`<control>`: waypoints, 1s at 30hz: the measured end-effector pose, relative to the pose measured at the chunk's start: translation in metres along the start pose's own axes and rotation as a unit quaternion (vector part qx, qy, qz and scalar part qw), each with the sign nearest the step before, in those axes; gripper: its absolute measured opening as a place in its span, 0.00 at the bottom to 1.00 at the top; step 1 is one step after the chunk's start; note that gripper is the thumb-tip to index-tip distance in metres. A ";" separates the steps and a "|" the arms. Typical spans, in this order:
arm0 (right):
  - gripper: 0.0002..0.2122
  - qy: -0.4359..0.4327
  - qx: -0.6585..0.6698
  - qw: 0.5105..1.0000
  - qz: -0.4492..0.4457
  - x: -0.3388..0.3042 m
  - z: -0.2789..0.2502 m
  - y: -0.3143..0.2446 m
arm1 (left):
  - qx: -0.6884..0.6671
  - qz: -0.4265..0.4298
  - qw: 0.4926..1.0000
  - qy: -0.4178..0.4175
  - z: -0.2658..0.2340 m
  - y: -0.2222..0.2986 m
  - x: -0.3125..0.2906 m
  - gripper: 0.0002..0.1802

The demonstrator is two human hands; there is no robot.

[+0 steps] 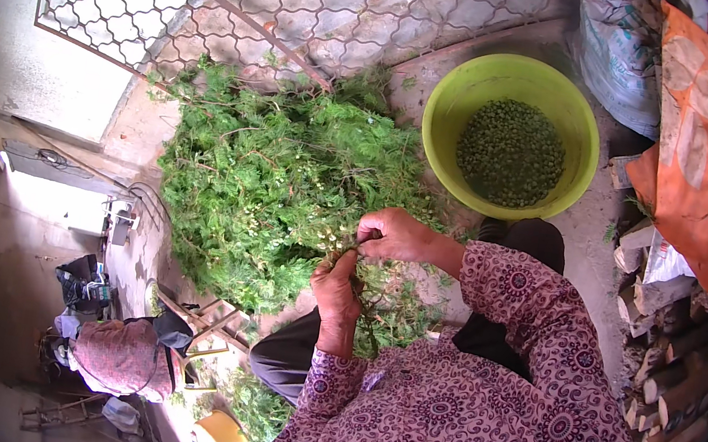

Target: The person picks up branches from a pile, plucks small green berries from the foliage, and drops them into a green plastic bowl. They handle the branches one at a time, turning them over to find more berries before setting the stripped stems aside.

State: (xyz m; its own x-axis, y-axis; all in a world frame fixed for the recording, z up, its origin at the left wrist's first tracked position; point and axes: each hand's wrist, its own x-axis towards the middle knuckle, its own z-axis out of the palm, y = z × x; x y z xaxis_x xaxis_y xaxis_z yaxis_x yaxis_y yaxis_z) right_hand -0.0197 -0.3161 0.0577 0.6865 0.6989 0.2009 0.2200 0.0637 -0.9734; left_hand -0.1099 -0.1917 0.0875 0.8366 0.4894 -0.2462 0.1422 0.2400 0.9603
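Observation:
My left hand [336,295] is closed round a leafy green sprig [368,321], its stems hanging below the fist. Just above it, my right hand [399,235] pinches at the sprig's upper end. What lies between those fingertips is too small to make out. Beyond both hands spreads a large heap of feathery green branches [271,164], with small pale bits among the leaves. To the right of the heap stands a yellow-green tub [444,98]. Many small round green fruits or cones [513,153] cover its bottom.
Metal lattice [311,11] leans behind the heap. At right are a white sack [621,60], an orange sheet [705,171] and stacked firewood [682,367]. Another person [122,356] sits at lower left, near a yellow container [223,431] and more cut greenery [255,406].

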 end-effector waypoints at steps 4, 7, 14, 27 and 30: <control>0.10 0.012 -0.041 0.999 -0.010 -0.001 -0.002 0.001 | -0.017 -0.004 1.000 -0.014 0.002 -0.001 0.000 0.01; 0.09 -0.001 -0.047 0.998 -0.032 -0.001 -0.002 0.009 | 0.000 -0.012 1.000 -0.007 0.002 0.000 -0.001 0.01; 0.07 0.028 0.261 0.961 0.084 -0.003 -0.004 -0.007 | -0.065 0.010 0.997 -0.040 0.012 0.006 0.001 0.04; 0.15 0.506 -0.527 0.682 0.021 -0.018 -0.139 -0.004 | 0.028 -0.018 0.999 -0.024 0.012 0.009 -0.007 0.07; 0.13 0.321 -0.236 0.913 0.089 -0.020 -0.131 -0.022 | 0.045 -0.006 0.998 -0.040 0.013 0.002 -0.005 0.07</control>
State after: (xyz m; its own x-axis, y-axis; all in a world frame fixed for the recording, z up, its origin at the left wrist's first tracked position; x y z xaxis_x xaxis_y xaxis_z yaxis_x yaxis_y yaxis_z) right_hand 0.0525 -0.4250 0.0898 0.9719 0.0962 0.2147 0.2352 -0.4311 -0.8711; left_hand -0.1066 -0.2043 0.0927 0.8739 0.4173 -0.2495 0.1960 0.1672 0.9662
